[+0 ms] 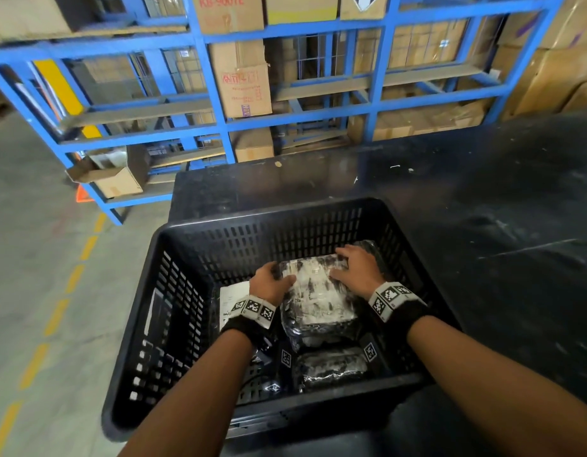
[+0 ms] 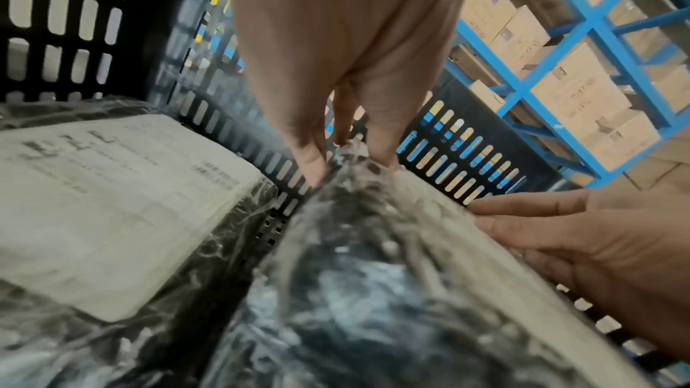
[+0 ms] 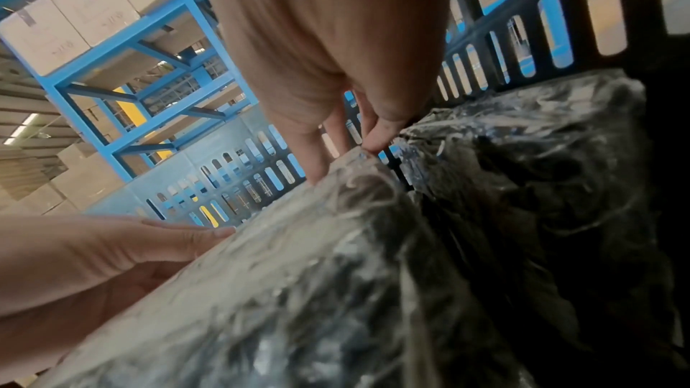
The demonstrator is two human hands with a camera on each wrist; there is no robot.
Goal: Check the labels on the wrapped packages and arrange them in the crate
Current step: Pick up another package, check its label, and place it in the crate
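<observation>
A black slotted crate (image 1: 321, 216) stands on a dark table. Both my hands are inside it, holding one plastic-wrapped package (image 1: 318, 298) whose pale label faces up. My left hand (image 1: 278, 279) grips the package's far left corner, pinching it (image 2: 325, 164). My right hand (image 1: 346, 266) lies over the far right corner, with its fingertips curled on the edge (image 3: 351, 155). The package (image 2: 373, 276) sits tilted above other wrapped packages. One with a white printed label (image 2: 112, 202) lies to the left, another (image 3: 541, 158) to the right, and one more (image 1: 331, 367) lies near me.
Blue steel shelving (image 1: 219, 94) stacked with cardboard boxes stands behind the table. The dark tabletop (image 1: 483, 209) stretches to the right of the crate. A grey floor with a dashed yellow line (image 1: 54, 318) runs along the left.
</observation>
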